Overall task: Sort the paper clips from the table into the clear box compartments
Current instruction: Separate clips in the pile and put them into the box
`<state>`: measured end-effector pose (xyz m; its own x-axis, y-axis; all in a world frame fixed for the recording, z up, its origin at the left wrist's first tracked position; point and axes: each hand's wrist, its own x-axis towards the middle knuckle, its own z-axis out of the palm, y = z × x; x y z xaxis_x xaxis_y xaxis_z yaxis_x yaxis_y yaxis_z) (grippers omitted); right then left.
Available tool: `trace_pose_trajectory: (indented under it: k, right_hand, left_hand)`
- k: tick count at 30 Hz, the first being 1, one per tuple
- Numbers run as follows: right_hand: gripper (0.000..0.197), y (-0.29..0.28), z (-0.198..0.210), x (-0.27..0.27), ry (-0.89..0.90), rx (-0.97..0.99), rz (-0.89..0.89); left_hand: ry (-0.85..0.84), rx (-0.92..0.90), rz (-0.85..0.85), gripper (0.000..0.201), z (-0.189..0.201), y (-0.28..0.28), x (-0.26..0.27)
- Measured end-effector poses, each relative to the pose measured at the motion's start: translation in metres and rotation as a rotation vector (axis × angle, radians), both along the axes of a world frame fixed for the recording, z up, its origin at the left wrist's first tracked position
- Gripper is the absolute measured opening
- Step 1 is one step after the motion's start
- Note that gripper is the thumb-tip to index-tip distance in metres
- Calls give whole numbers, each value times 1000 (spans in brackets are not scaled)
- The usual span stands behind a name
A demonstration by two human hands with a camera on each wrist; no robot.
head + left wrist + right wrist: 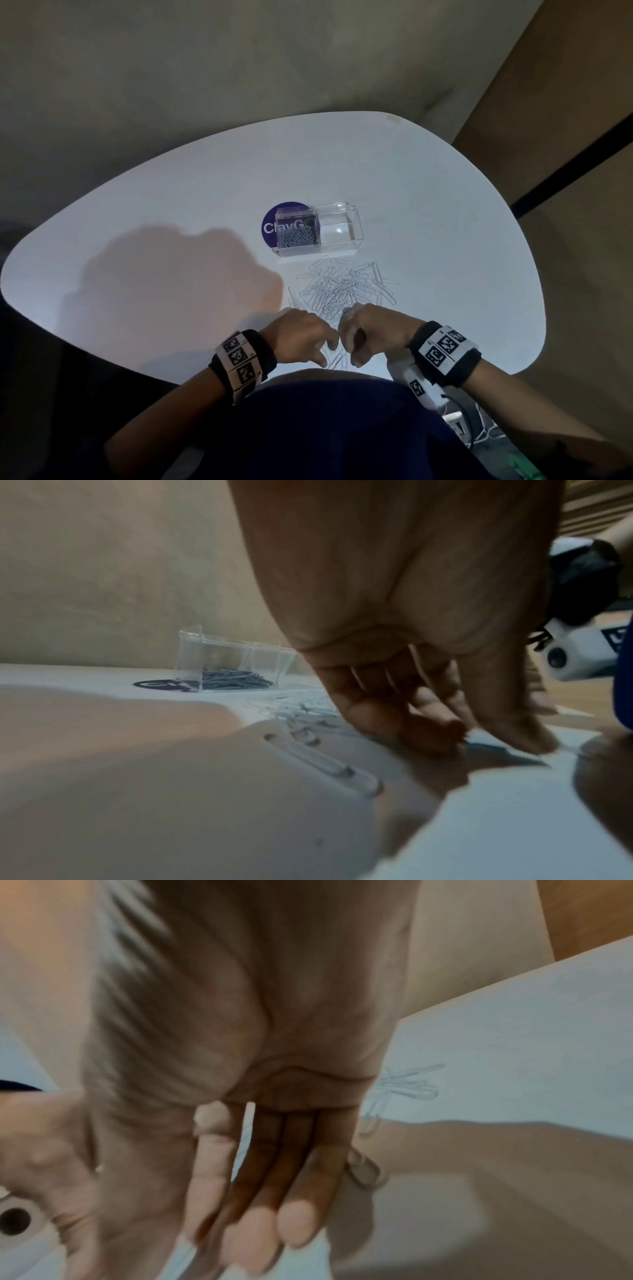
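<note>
Nearest you, both hands work at the near edge of the surface [445,212]. Your left hand [301,337] is arched, fingertips curled down onto the clips [337,358] between the two hands; whether it has one pinched cannot be told. Your right hand [371,334] is close beside it. In the right wrist view its fingers [301,1221] lie fairly straight and together, and no held clip can be made out, though the view is blurred.

Just beyond the hands lies the main pile of white paper clips [342,286], loose and overlapping. Expect them to be very light, stiff, thin wire that lies flat and slides on a smooth top. They are likely to hook one another, so a lift may bring several. Take one at a rounded end, or drag it clear and pinch across its width.

Farther out, just behind the pile, stands the clear box [317,229]. Its left compartment [296,236] holds grey clips; its right compartment [339,228] looks empty. A round purple sticker [270,222] lies partly under the box.
</note>
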<state>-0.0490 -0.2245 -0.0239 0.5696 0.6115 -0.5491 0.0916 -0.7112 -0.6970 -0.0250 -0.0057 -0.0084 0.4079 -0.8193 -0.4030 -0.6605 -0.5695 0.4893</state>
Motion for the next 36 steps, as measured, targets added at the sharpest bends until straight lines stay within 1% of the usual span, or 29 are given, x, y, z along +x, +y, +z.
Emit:
trace_pose_trajectory:
  k: [2, 4, 5, 8, 9, 11, 13, 16, 18, 21, 24, 25, 26, 27, 28, 29, 30, 31, 32, 33, 34, 36]
  right_hand:
    - [23, 8, -1, 3, -167, -31, -15]
    - [27, 13, -1, 7, -276, -41, -36]
    - [28, 14, -2, 8, -307, -23, -64]
    - [21, 13, 0, 13, -369, 39, -177]
    - [24, 12, 2, 13, -384, 35, -184]
    - [38, 11, 3, 9, -393, 16, -117]
    - [49, 14, 1, 0, -414, -34, -4]
    - [55, 22, -9, -7, -502, -150, 142]
    - [56, 25, -14, -4, -547, -179, 166]
    - [52, 22, -10, 9, -592, -178, 63]
    - [55, 12, -5, 20, -649, -166, -109]
    - [55, 8, -3, 23, -669, -167, -183]
    - [52, 3, 0, 26, -701, -175, -252]
    - [48, -2, 3, 28, -739, -197, -313]
    - [50, -8, 4, 30, -769, -221, -361]
    - [61, -13, 5, 32, -773, -254, -395]
    - [76, -18, 6, 34, -738, -286, -407]
    - [90, -20, 7, 35, -676, -324, -398]
    - [99, -21, 8, 35, -615, -362, -369]
    - [103, -20, 9, 35, -572, -400, -326]
    - [102, -17, 9, 34, -557, -430, -280]
    - [94, -10, 8, 32, -574, -436, -235]
  left_hand:
    - [-62, -21, 51, 31, -4, -3, 1]
    - [-100, -83, 124, 26, -7, -1, 4]
    - [-127, -119, 160, 24, -9, 0, 6]
    - [-191, -214, 246, 18, -10, 5, 10]
    - [-197, -220, 264, 15, -9, 7, 11]
    - [-220, -206, 267, 12, -8, 11, 11]
    - [-242, -187, 281, 14, -10, 15, 11]
    - [-250, -142, 351, 15, -13, 19, 10]
    - [-264, -108, 394, 16, -12, 19, 10]
    - [-323, -103, 443, 14, -10, 22, 10]
    - [-402, -197, 514, 13, -9, 29, 12]
    - [-428, -232, 527, 17, -11, 32, 14]
    - [-444, -253, 529, 26, -14, 34, 15]
    - [-440, -250, 521, 37, -17, 36, 17]
    - [-422, -220, 506, 50, -19, 37, 18]
    - [-404, -175, 485, 62, -19, 37, 20]
    - [-387, -136, 467, 72, -18, 35, 21]
    - [-371, -116, 455, 79, -17, 32, 22]
    - [-356, -116, 445, 84, -15, 27, 23]
    - [-347, -121, 435, 87, -13, 22, 24]
    - [-348, -120, 419, 89, -12, 16, 24]
    - [-371, -90, 384, 92, -14, 6, 25]
